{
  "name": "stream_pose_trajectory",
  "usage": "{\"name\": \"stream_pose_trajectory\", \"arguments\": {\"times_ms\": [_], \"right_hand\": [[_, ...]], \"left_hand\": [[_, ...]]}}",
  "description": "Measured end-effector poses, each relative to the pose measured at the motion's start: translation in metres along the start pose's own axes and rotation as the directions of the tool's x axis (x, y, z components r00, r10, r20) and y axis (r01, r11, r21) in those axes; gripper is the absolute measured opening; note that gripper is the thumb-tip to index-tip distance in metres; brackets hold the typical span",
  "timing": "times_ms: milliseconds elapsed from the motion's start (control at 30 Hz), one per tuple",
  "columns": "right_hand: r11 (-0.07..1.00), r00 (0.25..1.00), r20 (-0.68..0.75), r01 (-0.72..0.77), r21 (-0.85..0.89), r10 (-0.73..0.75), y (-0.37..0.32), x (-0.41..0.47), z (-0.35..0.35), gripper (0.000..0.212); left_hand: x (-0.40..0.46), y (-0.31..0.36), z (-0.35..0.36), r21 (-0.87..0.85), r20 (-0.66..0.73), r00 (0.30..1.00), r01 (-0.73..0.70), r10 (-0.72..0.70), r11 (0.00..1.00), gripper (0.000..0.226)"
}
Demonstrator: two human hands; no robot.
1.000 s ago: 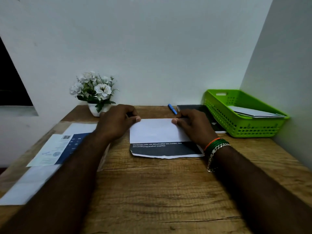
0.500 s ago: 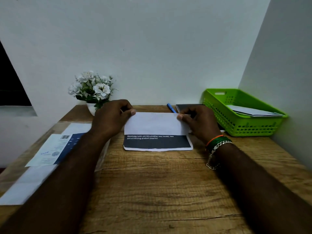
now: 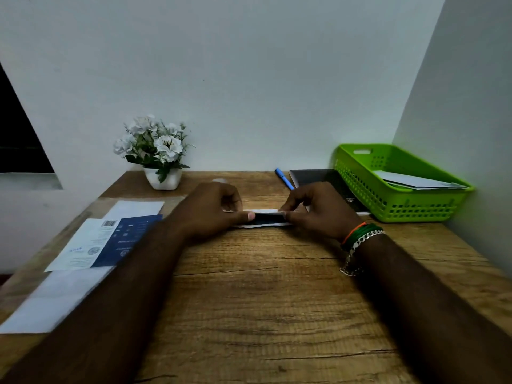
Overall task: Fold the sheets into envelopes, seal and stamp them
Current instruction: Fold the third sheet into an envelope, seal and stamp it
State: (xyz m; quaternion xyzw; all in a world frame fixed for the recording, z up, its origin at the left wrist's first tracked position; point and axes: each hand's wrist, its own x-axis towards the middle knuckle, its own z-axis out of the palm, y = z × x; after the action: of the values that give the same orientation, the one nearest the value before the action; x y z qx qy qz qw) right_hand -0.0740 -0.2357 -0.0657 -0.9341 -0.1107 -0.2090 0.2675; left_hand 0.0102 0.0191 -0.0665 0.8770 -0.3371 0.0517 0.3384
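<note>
Sheet being folded down, sealing and stamping not yet begun

The sheet point(image 3: 266, 218) is lying mid-desk point(image 3: 263, 286), now collapsing into a narrow strip where half a second ago its white flap and dark band were showing wide; the left hand point(image 3: 213, 210) and right hand point(image 3: 315, 209) are pinching its ends, closer together than before. Finished envelopes are seemingly waiting in the green basket point(image 3: 393, 206); more sheets point(image 3: 91, 245) are lying at the left.
</note>
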Motion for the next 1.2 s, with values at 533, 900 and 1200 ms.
{"name": "stream_pose_trajectory", "arguments": {"times_ms": [533, 900, 1200], "right_hand": [[0.991, 0.958, 0.285, 0.019, -0.133, 0.02, -0.027, -0.002, 0.034, 0.059], [0.938, 0.96, 0.155, -0.178, -0.296, 0.231, -0.005, 0.004, 0.025, 0.047], [0.921, 0.96, 0.128, -0.194, -0.337, 0.249, -0.009, 0.006, 0.025, 0.045]], "left_hand": [[0.002, -0.005, 0.018, 0.174, 0.134, 0.991, -0.002, -0.021, 0.985, 0.048], [0.004, -0.009, 0.013, 0.121, 0.069, 0.99, 0.113, -0.122, 0.986, 0.018], [0.003, 0.006, 0.029, 0.306, 0.135, 0.991, -0.026, -0.017, 0.952, 0.038]]}}
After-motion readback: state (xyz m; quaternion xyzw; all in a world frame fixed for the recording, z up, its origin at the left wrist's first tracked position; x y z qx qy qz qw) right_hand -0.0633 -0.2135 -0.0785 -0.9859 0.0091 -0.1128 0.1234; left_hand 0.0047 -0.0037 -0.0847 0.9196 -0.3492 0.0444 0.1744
